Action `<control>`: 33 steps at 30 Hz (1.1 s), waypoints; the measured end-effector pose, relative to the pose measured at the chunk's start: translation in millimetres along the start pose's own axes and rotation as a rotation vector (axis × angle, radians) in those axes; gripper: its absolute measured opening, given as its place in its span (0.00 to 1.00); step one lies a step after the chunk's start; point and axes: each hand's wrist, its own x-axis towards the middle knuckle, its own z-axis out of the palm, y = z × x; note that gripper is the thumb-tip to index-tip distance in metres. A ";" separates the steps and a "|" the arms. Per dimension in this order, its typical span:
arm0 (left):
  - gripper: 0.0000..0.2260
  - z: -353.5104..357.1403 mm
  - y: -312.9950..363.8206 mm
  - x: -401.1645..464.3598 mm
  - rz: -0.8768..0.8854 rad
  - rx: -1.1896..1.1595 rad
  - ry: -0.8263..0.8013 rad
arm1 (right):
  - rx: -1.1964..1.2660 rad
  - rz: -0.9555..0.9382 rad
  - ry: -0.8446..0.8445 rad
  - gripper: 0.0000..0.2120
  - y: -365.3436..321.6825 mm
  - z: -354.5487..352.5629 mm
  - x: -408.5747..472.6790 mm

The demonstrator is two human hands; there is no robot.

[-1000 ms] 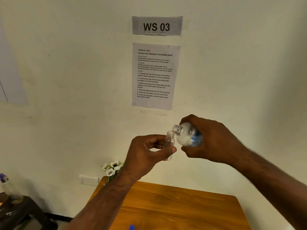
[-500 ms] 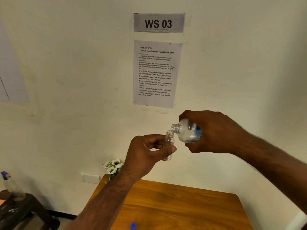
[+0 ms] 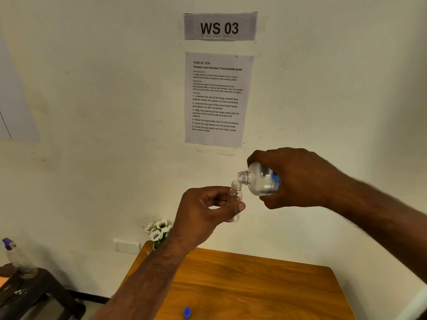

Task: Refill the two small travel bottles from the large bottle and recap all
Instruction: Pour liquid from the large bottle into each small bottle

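Left of the large bottle (image 3: 261,181), the left hand (image 3: 205,213) pinches 1 small travel bottle (image 3: 235,199) upright, mouth up to catch liquid. The right hand (image 3: 298,179) grips the large bottle, tipped so its open neck sits just above that mouth.

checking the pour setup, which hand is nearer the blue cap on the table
Left. The left hand is above the blue cap, slightly right of it; the right hand is higher and farther right.
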 end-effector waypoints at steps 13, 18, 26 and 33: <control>0.10 -2.1 1.0 1.5 0.000 -0.016 -0.010 | -0.040 -0.013 -0.038 0.35 -1.2 -3.6 5.5; 0.10 -3.4 0.3 0.4 -0.001 -0.024 -0.010 | -0.055 -0.023 -0.040 0.34 -3.3 -4.9 6.5; 0.10 -4.4 -0.4 0.0 -0.005 -0.034 -0.018 | -0.067 -0.033 -0.047 0.34 -5.0 -7.3 6.4; 0.10 -5.1 0.0 -0.1 0.003 -0.038 -0.025 | -0.090 -0.039 -0.039 0.34 -6.2 -10.2 4.4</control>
